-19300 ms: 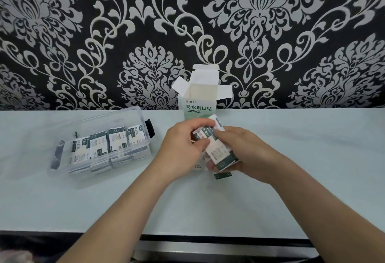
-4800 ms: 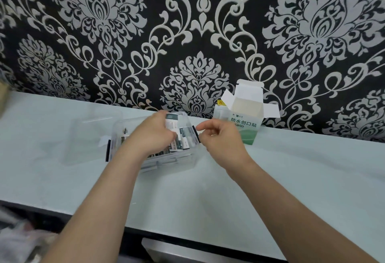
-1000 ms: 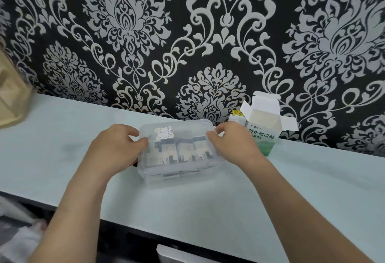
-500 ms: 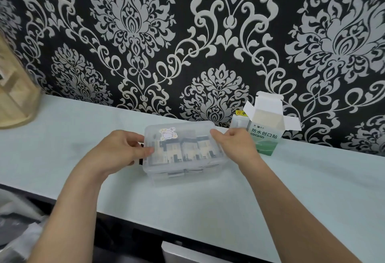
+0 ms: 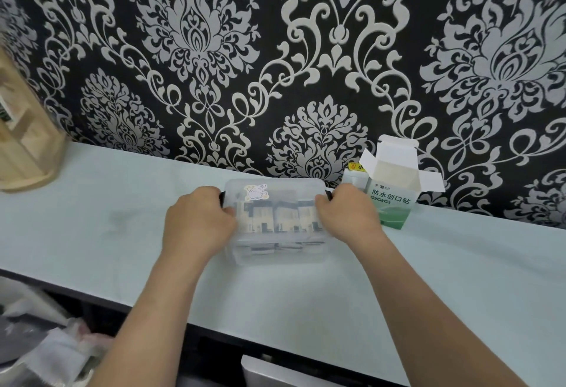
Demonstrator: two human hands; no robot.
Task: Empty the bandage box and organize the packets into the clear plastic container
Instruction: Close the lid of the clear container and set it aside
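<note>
Hands now over container latches, mostly hidden

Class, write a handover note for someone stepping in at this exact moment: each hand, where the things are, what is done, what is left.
Left hand: grips the left end of the clear plastic container.
Right hand: grips its right end.
The container sits on the counter with its lid on; packets stand in a row inside.
Bandage box: stands open by the wall behind the right hand and looks empty.
Done: packets in, lid on.
Left: check the side latches; I cannot tell if they are snapped.
</note>
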